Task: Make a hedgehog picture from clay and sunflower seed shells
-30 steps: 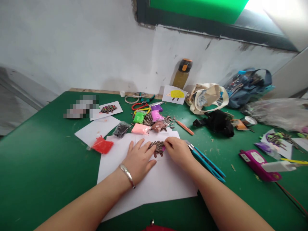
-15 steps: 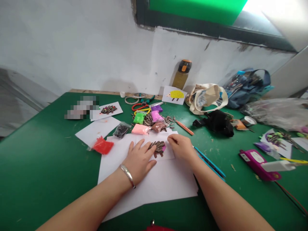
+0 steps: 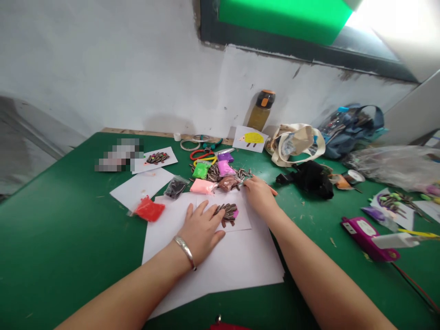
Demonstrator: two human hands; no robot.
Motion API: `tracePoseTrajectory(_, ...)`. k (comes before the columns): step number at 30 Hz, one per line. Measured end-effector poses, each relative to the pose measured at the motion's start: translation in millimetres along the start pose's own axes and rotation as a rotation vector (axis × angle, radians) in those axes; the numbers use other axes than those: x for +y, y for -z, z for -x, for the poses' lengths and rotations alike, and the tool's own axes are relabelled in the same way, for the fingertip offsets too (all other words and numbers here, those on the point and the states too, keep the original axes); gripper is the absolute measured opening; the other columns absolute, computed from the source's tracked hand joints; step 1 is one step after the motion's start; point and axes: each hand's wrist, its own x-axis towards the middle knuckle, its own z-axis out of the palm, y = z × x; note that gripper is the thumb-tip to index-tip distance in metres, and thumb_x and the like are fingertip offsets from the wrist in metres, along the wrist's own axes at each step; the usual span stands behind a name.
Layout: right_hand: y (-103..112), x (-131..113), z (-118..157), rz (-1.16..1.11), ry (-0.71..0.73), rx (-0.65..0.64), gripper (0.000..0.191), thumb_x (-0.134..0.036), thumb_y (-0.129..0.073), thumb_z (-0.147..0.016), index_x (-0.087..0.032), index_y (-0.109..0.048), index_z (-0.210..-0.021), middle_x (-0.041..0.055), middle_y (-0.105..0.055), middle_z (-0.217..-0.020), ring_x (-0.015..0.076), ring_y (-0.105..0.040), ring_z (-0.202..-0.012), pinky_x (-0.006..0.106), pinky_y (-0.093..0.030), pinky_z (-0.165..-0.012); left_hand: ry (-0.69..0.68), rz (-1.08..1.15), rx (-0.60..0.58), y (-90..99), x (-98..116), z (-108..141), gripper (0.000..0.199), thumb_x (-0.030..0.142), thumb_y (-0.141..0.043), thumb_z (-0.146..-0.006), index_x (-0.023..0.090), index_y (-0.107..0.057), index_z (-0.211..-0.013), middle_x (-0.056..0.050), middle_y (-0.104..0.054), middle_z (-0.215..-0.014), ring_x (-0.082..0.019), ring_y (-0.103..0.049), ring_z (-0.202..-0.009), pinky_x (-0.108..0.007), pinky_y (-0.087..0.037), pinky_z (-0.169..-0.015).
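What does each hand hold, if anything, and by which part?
The left hand holds nothing, resting flat on paper. The right hand has fingers at loose sunflower seeds; any pinch cannot be told.

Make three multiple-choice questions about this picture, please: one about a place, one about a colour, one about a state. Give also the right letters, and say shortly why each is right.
1. Which hand has the silver bracelet?
A. right hand
B. left hand
C. both hands

2. What colour is the round shape on the small drawing near the bottle?
A. blue
B. black
C. yellow

3. How is the left hand now?
A. lying on the white paper
B. closed in a fist
C. lifted above the table

Right letters:
1. B, the bracelet circles the left wrist.
2. C, the shape shows clearly yellow.
3. A, its spread fingers rest on the paper.
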Motion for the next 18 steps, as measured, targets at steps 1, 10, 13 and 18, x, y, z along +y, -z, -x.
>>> tracePoseTrajectory(1,-0.9,-0.2,0.3,0.008,0.004,-0.007,0.025,-0.008,-0.042,-0.083,-0.016,-0.066,-0.082,0.0114,-0.064,-0.09,0.022,-0.058,-0.092,0.028,-0.041,-0.08,0.0,0.0,0.0,-0.1,-0.1,-0.1,0.045,0.034,-0.05,-0.088,0.022,-0.048,-0.131,-0.01,-0.051,-0.135,-0.036,-0.034,-0.129,-0.065,-0.026,-0.101)
tracePoseTrajectory(10,13.7,-5.6,20.2,-0.029,-0.077,0.079,0.035,-0.009,-0.037,-0.085,-0.019,-0.064,-0.107,0.0131,-0.062,-0.105,0.024,-0.058,-0.102,0.032,-0.044,-0.082,0.012,-0.006,-0.028,2.4,1.1,-1.3,0.045,0.034,-0.052,-0.088,0.021,-0.049,-0.131,-0.009,-0.051,-0.135,-0.036,-0.034,-0.129,-0.063,-0.026,-0.101)
tracePoseTrajectory(13,26.9,-13.9,32.1,-0.255,-0.026,0.126,0.031,-0.014,-0.039,-0.087,-0.019,-0.069,-0.095,0.0102,-0.066,-0.101,0.0213,-0.061,-0.099,0.032,-0.043,-0.09,0.026,-0.008,-0.045,2.3,2.0,-1.3,0.046,0.034,-0.052,-0.087,0.021,-0.048,-0.131,-0.009,-0.049,-0.137,-0.036,-0.033,-0.129,-0.064,-0.025,-0.101)
tracePoseTrajectory(18,31.0,-29.8,55.7,-0.662,-0.233,-0.105,0.021,-0.027,-0.05,-0.083,-0.023,-0.068,-0.092,0.0001,-0.067,-0.071,0.0158,-0.064,-0.066,0.025,-0.048,-0.062,0.013,-0.018,-0.033,1.0,1.2,-1.7,0.046,0.034,-0.053,-0.087,0.021,-0.048,-0.131,-0.008,-0.05,-0.136,-0.036,-0.034,-0.129,-0.064,-0.026,-0.101)
